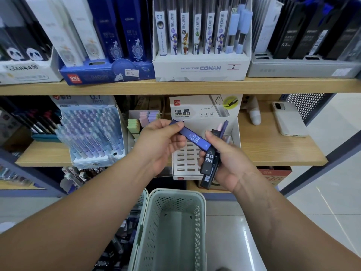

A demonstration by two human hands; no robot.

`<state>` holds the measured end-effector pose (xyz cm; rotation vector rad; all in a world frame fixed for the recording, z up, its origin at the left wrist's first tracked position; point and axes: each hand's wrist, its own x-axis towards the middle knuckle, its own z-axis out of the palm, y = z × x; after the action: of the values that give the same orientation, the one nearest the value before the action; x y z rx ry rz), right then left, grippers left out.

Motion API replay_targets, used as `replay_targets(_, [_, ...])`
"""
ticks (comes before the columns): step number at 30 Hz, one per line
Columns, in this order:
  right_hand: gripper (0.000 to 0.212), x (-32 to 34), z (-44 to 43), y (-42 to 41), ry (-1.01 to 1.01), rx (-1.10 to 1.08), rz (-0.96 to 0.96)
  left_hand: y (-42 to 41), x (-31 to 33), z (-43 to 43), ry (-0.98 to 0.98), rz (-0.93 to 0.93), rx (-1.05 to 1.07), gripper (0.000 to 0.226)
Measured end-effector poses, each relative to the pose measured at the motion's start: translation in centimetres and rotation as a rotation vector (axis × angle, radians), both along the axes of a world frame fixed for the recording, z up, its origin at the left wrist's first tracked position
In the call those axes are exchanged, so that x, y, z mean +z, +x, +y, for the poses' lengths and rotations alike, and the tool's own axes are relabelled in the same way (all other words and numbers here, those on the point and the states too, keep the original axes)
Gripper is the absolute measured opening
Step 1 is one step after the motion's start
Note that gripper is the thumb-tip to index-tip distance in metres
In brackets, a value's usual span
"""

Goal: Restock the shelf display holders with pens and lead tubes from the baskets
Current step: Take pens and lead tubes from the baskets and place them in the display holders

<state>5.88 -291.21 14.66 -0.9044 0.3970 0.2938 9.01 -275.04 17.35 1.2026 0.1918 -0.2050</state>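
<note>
My left hand [158,142] pinches the upper end of a blue HB 0.5 lead tube [192,136], held slantwise in front of the shelf. My right hand [224,159] grips a bundle of lead tubes [210,163], mostly black with a purple and a pink one sticking up behind. The blue tube's lower end touches that bundle. Behind both hands stands the white slotted lead-tube display holder [187,155], with many of its visible slots bare. Below, a pale green perforated basket [173,227] shows nothing inside. Left of it a second basket [121,245] holds dark lead tubes.
A holder of lilac and blue pens [91,132] stands left of the lead holder, pastel erasers [142,120] between them. A phone [289,118] and a white bottle [255,114] lie on the shelf to the right. The upper shelf carries several boxed displays [201,67].
</note>
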Motion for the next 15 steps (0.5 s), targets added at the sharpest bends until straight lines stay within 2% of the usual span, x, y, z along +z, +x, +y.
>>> replay_targets(5, [0.02,-0.2,-0.2,0.2,-0.004,-0.133,-0.031,0.0,-1.1,1.0,-0.019,-0.053,0.041,0.019])
replay_targets(7, [0.029,-0.3,-0.1,0.3,-0.029,-0.174,-0.057,-0.3,-1.8,1.5,0.071,-0.079,-0.008,0.019])
replay_targets(12, [0.029,-0.6,0.0,0.4,-0.184,-0.155,-0.104,-0.9,-3.0,3.2,0.623,-0.227,-0.264,0.027])
replay_targets(15, [0.031,-0.9,0.6,0.2,-0.322,-0.08,-0.15,-1.2,-2.9,2.7,0.914,-0.432,-0.318,0.016])
